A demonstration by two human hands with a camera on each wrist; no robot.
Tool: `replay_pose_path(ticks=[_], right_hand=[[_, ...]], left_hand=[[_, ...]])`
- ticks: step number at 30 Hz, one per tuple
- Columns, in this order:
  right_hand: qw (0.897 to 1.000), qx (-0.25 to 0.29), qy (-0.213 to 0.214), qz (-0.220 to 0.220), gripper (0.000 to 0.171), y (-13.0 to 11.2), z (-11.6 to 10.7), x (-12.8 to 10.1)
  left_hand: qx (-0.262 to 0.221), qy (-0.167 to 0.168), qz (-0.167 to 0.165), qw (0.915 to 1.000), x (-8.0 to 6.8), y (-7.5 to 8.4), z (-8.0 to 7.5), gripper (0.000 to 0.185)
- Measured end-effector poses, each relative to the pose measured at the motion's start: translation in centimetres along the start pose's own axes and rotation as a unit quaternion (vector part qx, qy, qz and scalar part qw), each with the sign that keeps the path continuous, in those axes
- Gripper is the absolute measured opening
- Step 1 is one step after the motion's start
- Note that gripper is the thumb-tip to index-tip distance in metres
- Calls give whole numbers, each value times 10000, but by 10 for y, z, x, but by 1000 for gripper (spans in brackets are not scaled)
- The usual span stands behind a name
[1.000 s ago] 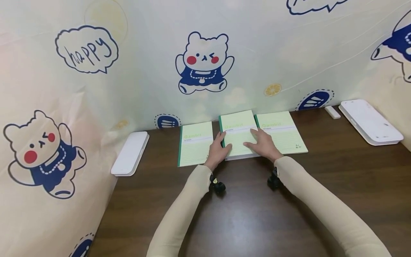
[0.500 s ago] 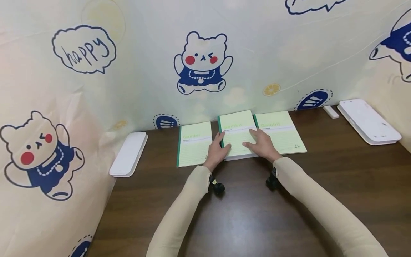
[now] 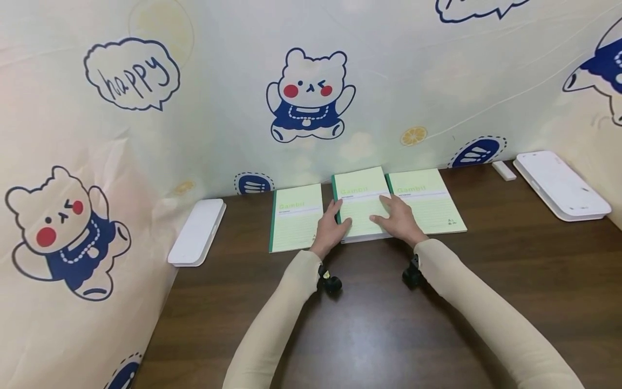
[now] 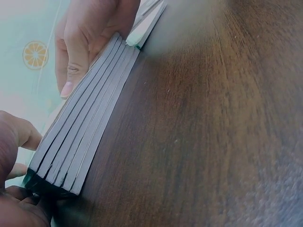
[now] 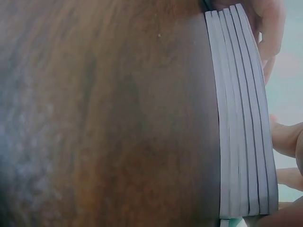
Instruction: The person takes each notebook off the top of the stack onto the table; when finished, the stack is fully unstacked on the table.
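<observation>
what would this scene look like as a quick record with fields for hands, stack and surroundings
left hand: grips green-spined left edge of notebook stack
right hand: grips its right edge
stack: on brown table, between left notebook and right notebook
far left: white case
far right: larger white case, small white block
backdrop: bear print

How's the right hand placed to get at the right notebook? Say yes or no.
Probably yes, once free: the right hand holds the stack beside the right notebook, which lies mostly uncovered.
</observation>
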State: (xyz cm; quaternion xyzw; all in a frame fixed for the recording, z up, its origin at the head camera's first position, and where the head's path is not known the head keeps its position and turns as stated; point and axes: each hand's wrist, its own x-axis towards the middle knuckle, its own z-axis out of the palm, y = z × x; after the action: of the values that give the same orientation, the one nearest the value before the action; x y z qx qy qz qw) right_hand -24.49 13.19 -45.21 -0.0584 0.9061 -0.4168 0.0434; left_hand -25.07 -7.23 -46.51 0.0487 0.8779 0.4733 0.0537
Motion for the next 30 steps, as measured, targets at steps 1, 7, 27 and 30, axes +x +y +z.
replay_pose_path(ticks=[1, 7, 27, 30], right_hand=[[10000, -11, 4, 1, 70, 0, 0, 0], [9999, -108, 53, -60, 69, 1, 1, 3], [9996, -164, 190, 123, 66, 11, -19, 1], [9991, 177, 221, 309, 59, 15, -31, -1]], left_hand=[[-5, -4, -3, 10000, 0, 0, 0, 64], [-39, 9, 47, 10000, 0, -2, -1, 64], [-311, -45, 50, 9995, -5, 1, -1, 55], [-331, -23, 3, 9994, -5, 0, 0, 53]])
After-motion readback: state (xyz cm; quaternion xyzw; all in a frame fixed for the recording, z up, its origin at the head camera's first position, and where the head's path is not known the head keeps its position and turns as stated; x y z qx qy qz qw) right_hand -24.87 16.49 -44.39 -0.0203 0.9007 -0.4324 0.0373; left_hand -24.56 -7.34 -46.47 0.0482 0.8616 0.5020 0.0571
